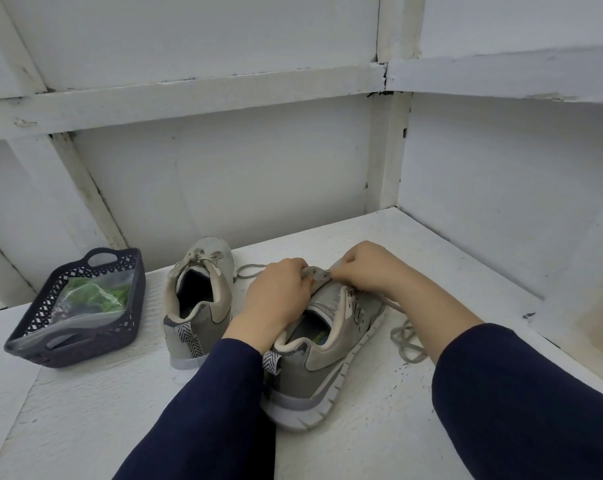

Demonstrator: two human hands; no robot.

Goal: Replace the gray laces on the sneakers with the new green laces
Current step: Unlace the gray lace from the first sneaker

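- We see the near sneaker (327,358), gray and beige mesh and suede with a white sole. It stands on the white, rough-painted worktop (120,393) with its heel toward us and its toe pointing away and to the right.
- Our left hand (279,292) comes over the sneaker's collar. Its fingers are curled round the eyelet strip at the top of the tongue and grip it.
- Our right hand (366,268) meets the left hand at that same strip, its fingers bunched tight in a pinch on the gray lace (407,337) where it leaves the eyelets.
- From under the right wrist the lace runs down the sneaker's outer side and lies in loose loops on the worktop, just beside the sole.
- The far sneaker (196,306), the matching one of the pair, stands upright to the left, close by but apart. Its threaded lace (206,256) crosses the eyelets, and one end trails over the worktop toward the left hand.
- Further left sits a dark navy plastic basket (134,299) with lattice walls and cut-out handles. In it lies a clear plastic bag (85,317), and the green laces (96,296) show through the film.
- Dark blue sleeves (501,393) cover both forearms.
- A white panelled wall (224,185) closes the corner behind the worktop.
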